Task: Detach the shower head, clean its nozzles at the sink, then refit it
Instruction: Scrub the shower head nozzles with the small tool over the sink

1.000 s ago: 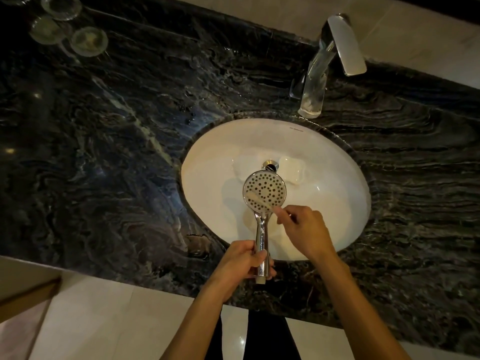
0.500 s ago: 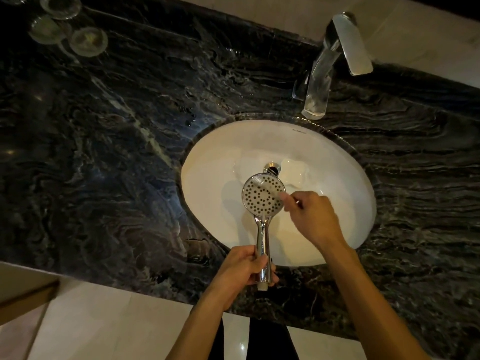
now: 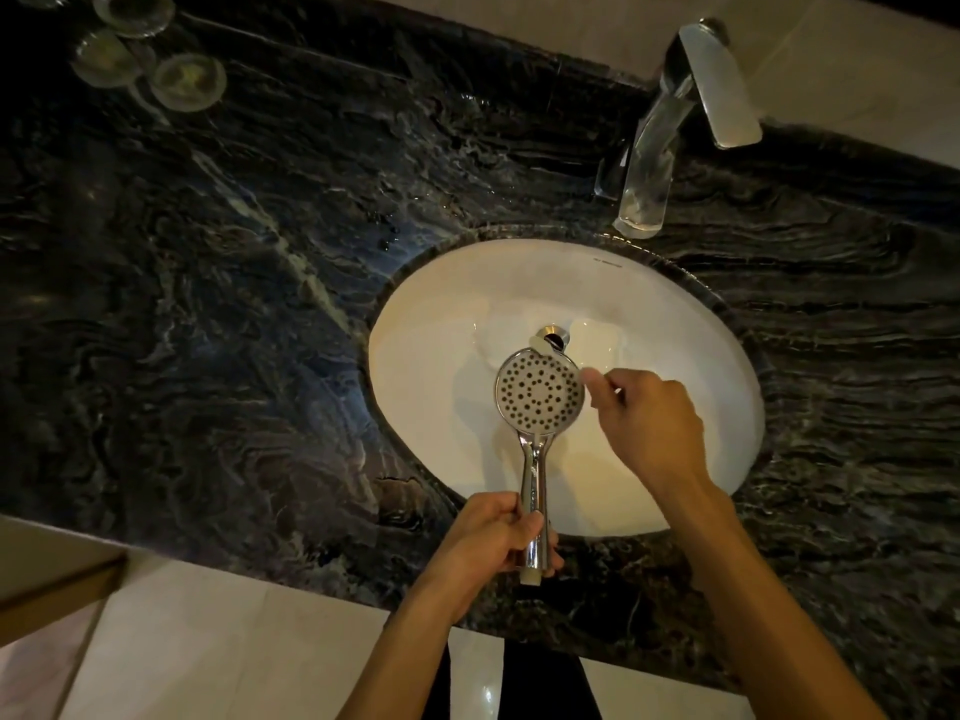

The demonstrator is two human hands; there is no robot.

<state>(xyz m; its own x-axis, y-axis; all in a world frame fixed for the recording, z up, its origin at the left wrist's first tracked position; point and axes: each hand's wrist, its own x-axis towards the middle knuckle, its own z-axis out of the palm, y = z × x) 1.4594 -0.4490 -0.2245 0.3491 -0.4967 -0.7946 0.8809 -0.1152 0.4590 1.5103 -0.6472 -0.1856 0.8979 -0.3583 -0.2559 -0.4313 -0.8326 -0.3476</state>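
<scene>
A: Where is the shower head (image 3: pixel 538 391)?
B: Above the left hand (image 3: pixel 493 537), which is wrapped around the bottom of the chrome handle. The holed face is turned up toward the person, over the white sink (image 3: pixel 675 314).

A: And the right hand (image 3: pixel 644 423)?
B: Just to the right of the face, fingers curled and pinching a small pale brush (image 3: pixel 540 348); its tip seems to show at the far rim. Holding the face up probably keeps the nozzles in sight, and any drips fall in the basin.

A: The surroundings?
B: Dark veined marble counter (image 3: pixel 208 304) around the basin, a chrome tap (image 3: pixel 675 122) beyond the hands, glass tumblers (image 3: pixel 150 54) far off left. The room is dim.
</scene>
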